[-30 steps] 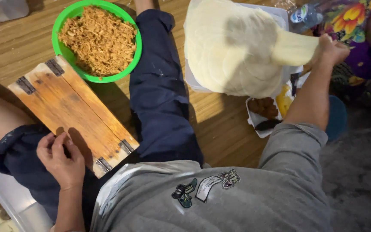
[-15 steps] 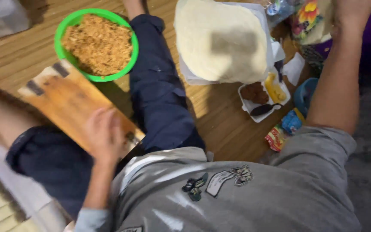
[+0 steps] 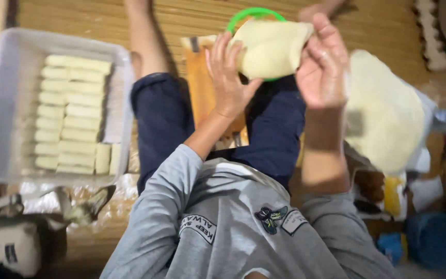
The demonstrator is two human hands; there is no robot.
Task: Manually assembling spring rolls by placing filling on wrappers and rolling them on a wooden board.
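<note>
Pale yellow and thin, a single wrapper sheet (image 3: 270, 49) is held up between both hands over the person's lap: the left hand (image 3: 228, 77) has its grip closed on the sheet's left edge, and the right hand (image 3: 323, 64) pinches its upper right corner, though blur hides the fingertips there. Behind the sheet lie an orange wooden board (image 3: 202, 90) and the rim of a green bowl (image 3: 254, 13), while to its right sits a stack of wrappers (image 3: 383, 111), and far to its left a grey plastic tub (image 3: 6, 103) holds rows of rolled pieces (image 3: 73, 113) on the wooden floor (image 3: 192, 20).
</note>
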